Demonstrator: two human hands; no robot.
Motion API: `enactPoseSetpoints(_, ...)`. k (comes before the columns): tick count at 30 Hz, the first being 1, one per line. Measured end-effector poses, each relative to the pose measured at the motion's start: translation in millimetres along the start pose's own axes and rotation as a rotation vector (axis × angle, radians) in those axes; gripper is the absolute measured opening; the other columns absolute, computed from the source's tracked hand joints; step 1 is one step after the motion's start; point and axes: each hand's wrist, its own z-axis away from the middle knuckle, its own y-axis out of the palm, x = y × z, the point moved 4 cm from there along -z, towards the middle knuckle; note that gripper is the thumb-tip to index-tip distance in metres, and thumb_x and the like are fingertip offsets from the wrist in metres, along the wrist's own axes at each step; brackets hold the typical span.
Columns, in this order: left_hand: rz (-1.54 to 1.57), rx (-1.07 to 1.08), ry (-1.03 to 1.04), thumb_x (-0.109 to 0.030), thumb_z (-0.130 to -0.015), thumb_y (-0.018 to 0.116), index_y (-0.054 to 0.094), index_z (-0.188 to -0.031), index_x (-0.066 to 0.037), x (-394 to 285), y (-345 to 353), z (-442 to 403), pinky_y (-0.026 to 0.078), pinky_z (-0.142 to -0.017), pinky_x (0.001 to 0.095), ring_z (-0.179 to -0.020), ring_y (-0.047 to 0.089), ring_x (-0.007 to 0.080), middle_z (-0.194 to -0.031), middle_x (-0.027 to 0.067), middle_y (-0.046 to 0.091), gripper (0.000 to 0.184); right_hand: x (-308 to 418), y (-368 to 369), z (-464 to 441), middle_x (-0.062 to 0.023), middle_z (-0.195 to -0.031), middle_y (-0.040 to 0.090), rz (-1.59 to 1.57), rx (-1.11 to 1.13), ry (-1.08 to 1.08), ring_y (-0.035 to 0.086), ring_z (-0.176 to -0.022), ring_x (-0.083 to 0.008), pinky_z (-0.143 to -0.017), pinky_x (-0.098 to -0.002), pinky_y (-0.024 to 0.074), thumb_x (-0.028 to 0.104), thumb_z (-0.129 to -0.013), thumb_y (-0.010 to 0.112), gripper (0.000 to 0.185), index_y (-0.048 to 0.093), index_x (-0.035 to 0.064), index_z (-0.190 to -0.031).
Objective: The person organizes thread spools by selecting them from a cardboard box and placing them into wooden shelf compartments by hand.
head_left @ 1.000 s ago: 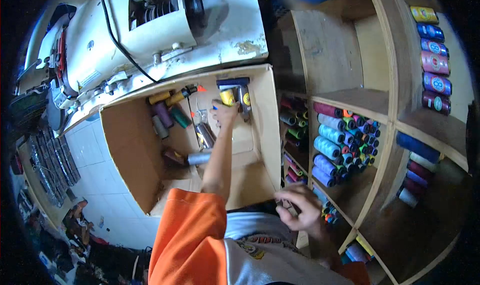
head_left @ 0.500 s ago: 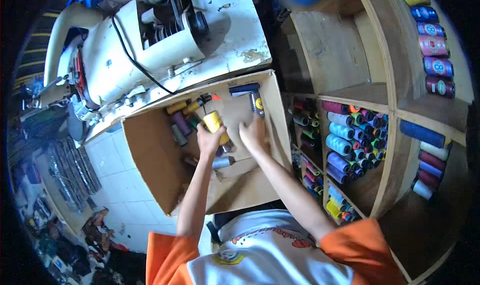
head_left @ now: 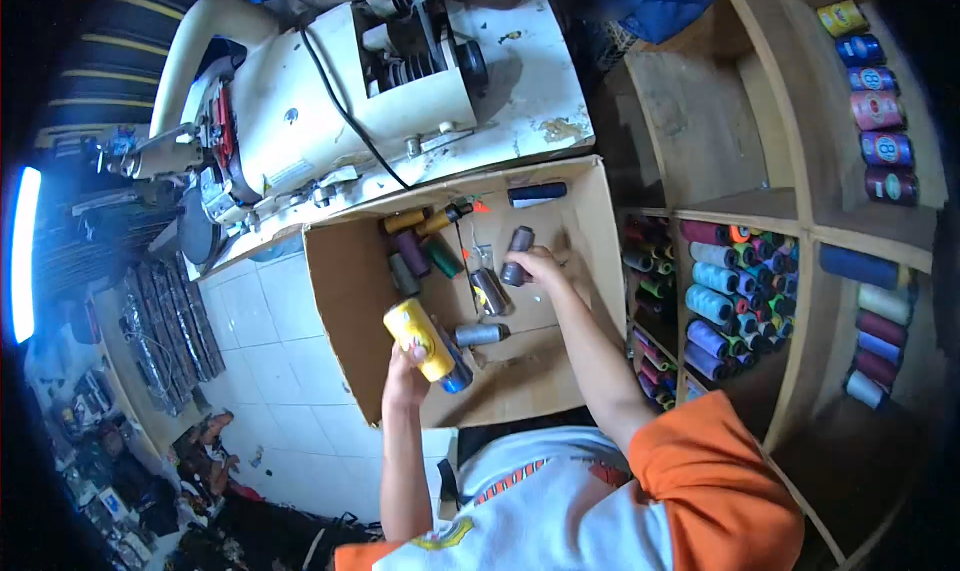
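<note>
My left hand (head_left: 403,379) is closed around a yellow thread spool (head_left: 418,339) over the front left of the cardboard box (head_left: 330,301). A blue spool (head_left: 458,374) shows right beside the yellow one; whether this hand also holds it, I cannot tell. Inside the box, my right hand (head_left: 540,268) pinches a dark grey thread spool (head_left: 518,255). Close to it lies a dark spool with a yellow label (head_left: 490,292). A light grey spool (head_left: 481,334) lies nearer to me. Purple (head_left: 412,254), green (head_left: 441,256) and mustard (head_left: 405,221) spools lie at the back left.
Behind the box is a white sewing machine (head_left: 300,121) on a worn tabletop, with a black cable (head_left: 340,106) across it. On the right, wooden shelves (head_left: 790,131) hold many coloured spools (head_left: 710,306). White floor tiles (head_left: 270,321) show at the left.
My left hand has drawn the yellow spool toward me, over the box's front left. The dark grey spool now shows clearly in my right hand. The view has shifted.
</note>
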Motion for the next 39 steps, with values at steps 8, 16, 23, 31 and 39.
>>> enactPoseSetpoints(8, -0.046, 0.616, -0.225, -0.029, -0.052, 0.076, 0.043, -0.123, 0.000, -27, 124, -1, 0.050, -0.085, 0.0406, -0.089, 0.061, 0.0267, -0.096, 0.0141, 0.058, 0.083, 150, -20, 279, -0.0145, -0.123, 0.043, 0.271, -0.194, -0.999, 0.048, -0.109, -0.0237, -0.085, -0.0354, 0.0468, 0.027, -0.073, 0.078, 0.089, 0.021, 0.0142, -0.141)
enactPoseSetpoints(16, 0.270, 0.950, -0.344, -0.036, -0.053, 0.072, 0.049, -0.108, -0.011, -14, 201, -12, 0.046, -0.075, 0.0515, -0.083, 0.055, 0.0342, -0.092, 0.0151, 0.053, 0.065, 183, -94, 366, -0.0131, -0.114, 0.052, -0.084, -0.017, -0.914, 0.055, -0.102, -0.0199, -0.088, -0.0334, 0.0463, 0.016, -0.078, 0.070, 0.070, 0.032, 0.0052, -0.135)
enactPoseSetpoints(23, -0.045, 1.065, -0.253, -0.037, -0.053, 0.075, 0.032, -0.135, -0.005, -22, 270, -29, 0.049, -0.081, 0.0455, -0.087, 0.060, 0.0320, -0.100, 0.0212, 0.056, 0.099, 209, -146, 410, -0.0070, -0.096, 0.063, -0.091, -0.483, -1.049, 0.059, -0.086, -0.0148, -0.082, -0.0284, 0.0451, 0.026, -0.071, 0.075, 0.044, 0.058, 0.0013, -0.104)
enactPoseSetpoints(31, -0.102, 0.823, 0.194, -0.036, -0.072, 0.065, 0.042, -0.122, 0.001, -77, 304, -162, 0.051, -0.078, 0.0367, -0.087, 0.060, 0.0233, -0.097, 0.0127, 0.057, 0.066, 348, -309, 438, -0.0197, -0.101, 0.063, 0.049, -1.693, -1.267, 0.062, -0.093, -0.0283, -0.086, -0.0364, 0.0461, 0.020, -0.065, 0.077, 0.056, 0.053, -0.0021, -0.111)
enactPoseSetpoints(39, -0.156, 0.475, 0.139, -0.041, -0.082, 0.060, 0.044, -0.117, -0.004, -61, 254, -298, 0.044, -0.087, 0.0359, -0.091, 0.054, 0.0208, -0.098, 0.0068, 0.055, 0.054, 429, -430, 411, -0.0184, -0.100, 0.065, 0.321, -1.585, -0.495, 0.064, -0.089, -0.0257, -0.080, -0.0367, 0.0501, 0.022, -0.066, 0.076, 0.051, 0.058, 0.0011, -0.108)
